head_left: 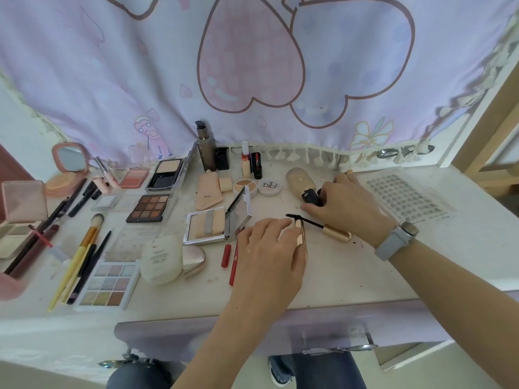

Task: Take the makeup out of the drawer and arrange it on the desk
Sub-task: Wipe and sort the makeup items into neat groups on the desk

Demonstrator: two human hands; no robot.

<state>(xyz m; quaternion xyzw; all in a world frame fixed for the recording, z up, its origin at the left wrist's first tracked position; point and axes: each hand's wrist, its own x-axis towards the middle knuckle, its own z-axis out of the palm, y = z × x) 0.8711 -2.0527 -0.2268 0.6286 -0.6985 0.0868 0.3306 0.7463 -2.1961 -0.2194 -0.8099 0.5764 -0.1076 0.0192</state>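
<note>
resting on the desk (351, 276), the left hand (269, 248) lies palm down over a gold mascara tube (300, 234), fingers fairly straight and spread; the tube shows at the thumb side, and whether any finger curls round it cannot be told. just right of it the mascara wand (317, 224) lies flat on the desk, brush tip toward the left hand, gold cap toward the right wrist, touched by neither hand as far as shows. the right hand (348, 203), with a grey watch (398, 238) on its wrist, reaches farther back; its fingers curl at the black cap of a beige bottle (299, 178) lying on its side, and seem to grip that cap.

an open powder compact (209, 227) sits just left of the left hand, a puff with a grey band inside it, its lid up. a red pencil (233, 262) and a short red stick (225, 255) lie beside the left wrist. behind, a round concealer pot (245, 186) stands open next to its lid (269, 186). farther left lie a brown palette (148, 207), a pastel palette (108, 284), brushes (81, 256) and a pink mirror compact (68, 161). a tall pump bottle (205, 147) stands at the back against the heart curtain (252, 60). a clear tray (404, 196) lies to the right. the drawer (196, 332) front shows below the desk edge; its inside is hidden.
</note>
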